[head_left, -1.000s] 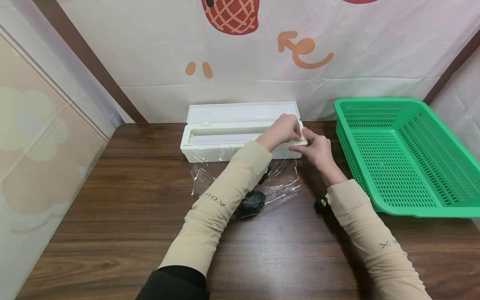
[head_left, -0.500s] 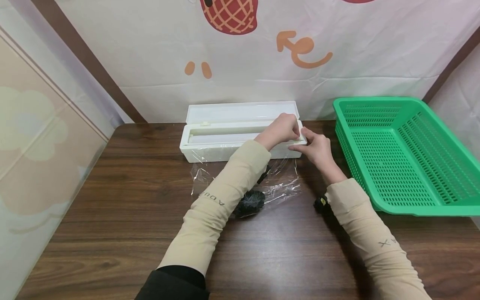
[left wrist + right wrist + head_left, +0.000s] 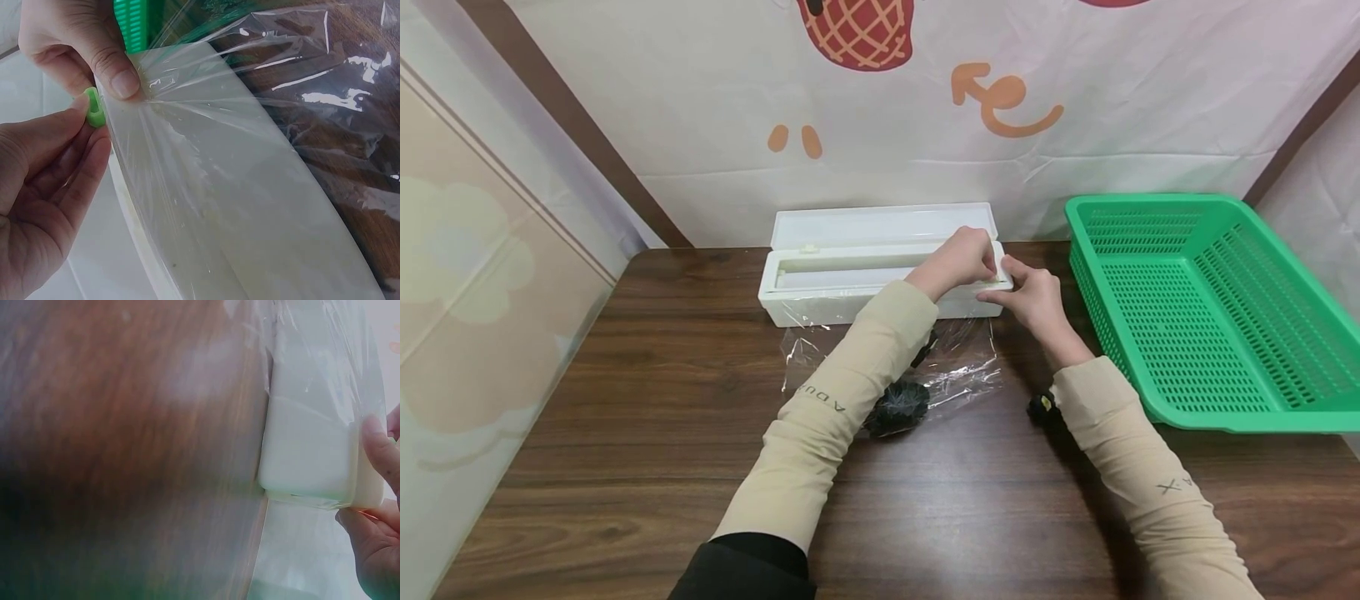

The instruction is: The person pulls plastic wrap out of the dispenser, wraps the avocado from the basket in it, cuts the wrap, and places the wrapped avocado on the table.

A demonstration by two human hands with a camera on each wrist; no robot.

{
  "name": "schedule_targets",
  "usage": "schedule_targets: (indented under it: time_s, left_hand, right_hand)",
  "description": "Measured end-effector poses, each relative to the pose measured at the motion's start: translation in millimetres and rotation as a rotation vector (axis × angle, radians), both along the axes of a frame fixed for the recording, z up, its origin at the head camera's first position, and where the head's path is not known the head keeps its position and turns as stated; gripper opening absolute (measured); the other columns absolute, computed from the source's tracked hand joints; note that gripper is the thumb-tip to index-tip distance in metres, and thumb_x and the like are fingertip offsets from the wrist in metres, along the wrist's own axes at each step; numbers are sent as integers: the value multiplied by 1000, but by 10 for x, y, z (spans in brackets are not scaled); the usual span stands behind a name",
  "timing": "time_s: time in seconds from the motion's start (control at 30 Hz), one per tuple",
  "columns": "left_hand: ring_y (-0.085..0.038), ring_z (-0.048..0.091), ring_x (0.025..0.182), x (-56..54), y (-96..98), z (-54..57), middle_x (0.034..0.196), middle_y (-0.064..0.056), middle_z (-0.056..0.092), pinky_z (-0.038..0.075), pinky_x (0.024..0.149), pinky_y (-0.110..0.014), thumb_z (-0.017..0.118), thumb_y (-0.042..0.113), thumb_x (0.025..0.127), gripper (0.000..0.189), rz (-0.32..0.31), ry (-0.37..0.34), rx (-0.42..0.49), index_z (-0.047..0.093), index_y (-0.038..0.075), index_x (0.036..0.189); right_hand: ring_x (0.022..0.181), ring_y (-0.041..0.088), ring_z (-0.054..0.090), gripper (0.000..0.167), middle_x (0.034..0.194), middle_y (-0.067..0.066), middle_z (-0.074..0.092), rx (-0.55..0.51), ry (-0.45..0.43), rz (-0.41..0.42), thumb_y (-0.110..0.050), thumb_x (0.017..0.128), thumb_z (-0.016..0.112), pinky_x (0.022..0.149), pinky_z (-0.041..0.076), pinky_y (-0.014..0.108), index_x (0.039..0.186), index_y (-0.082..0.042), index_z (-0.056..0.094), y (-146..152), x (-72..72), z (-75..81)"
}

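Note:
A white cling film dispenser box [image 3: 820, 310] lies across the back of the table with its lid [image 3: 880, 225] raised. Clear cling film [image 3: 966, 375] drapes from its front edge onto the table. At the box's right end my left hand [image 3: 958, 258] pinches a small green slider cutter [image 3: 97, 118] between thumb and fingers. My right hand [image 3: 1036, 304] grips the box's right end, its thumb [image 3: 119, 75] pressing the film on the front face. A dark, rough, rounded thing [image 3: 901, 407] lies at the film's near edge, partly hidden by my left sleeve; its kind is unclear.
A green perforated plastic basket [image 3: 1213, 333] stands on the right of the wooden table [image 3: 647, 433], close to my right forearm. A printed cloth [image 3: 715, 192] hangs right behind the box. My left forearm [image 3: 835, 400] crosses over the film.
Almost nothing differs. Both hands stay at the box's right end, and the whole scene shifts only very slightly with the head.

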State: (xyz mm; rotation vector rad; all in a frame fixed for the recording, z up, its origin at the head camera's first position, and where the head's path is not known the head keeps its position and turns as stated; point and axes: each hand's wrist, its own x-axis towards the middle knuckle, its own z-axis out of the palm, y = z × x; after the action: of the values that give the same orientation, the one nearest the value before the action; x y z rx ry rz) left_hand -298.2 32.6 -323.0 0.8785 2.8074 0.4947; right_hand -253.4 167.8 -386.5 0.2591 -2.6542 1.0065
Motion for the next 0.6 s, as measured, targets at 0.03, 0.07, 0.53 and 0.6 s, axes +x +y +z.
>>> schedule_targets:
  time_s: [0.03, 0.07, 0.53, 0.6]
  left_hand:
    - [-12, 53, 70, 2, -3, 3, 80, -2, 70, 44, 64, -19, 67, 11, 81, 9, -3, -1, 1, 74, 7, 83]
    - [-12, 53, 70, 2, -6, 5, 80, -2, 70, 44, 64, -19, 67, 12, 81, 9, -3, -2, 1, 74, 7, 83]
    - [-13, 56, 74, 9, -23, 13, 82, -2, 71, 46, 68, -20, 67, 12, 81, 10, -8, 14, -9, 74, 7, 84]
    - [-13, 56, 75, 6, -22, 11, 82, -2, 70, 46, 69, -20, 67, 12, 81, 10, -5, 16, -13, 74, 7, 84]
  right_hand:
    - [70, 30, 59, 56, 104, 16, 65, -1, -4, -1, -26, 66, 81, 59, 41, 36, 115, -5, 63, 1, 0, 0]
    - [71, 30, 59, 56, 104, 16, 65, -2, -11, -1, -26, 66, 81, 59, 42, 37, 116, -5, 63, 2, 1, 1]
    - [82, 36, 62, 58, 117, 16, 58, 8, 1, -3, -26, 66, 81, 67, 45, 44, 116, -5, 62, 8, 2, 5]
    - [83, 36, 62, 57, 117, 16, 58, 9, 0, -4, -26, 66, 81, 68, 45, 44, 116, -5, 63, 9, -1, 3]
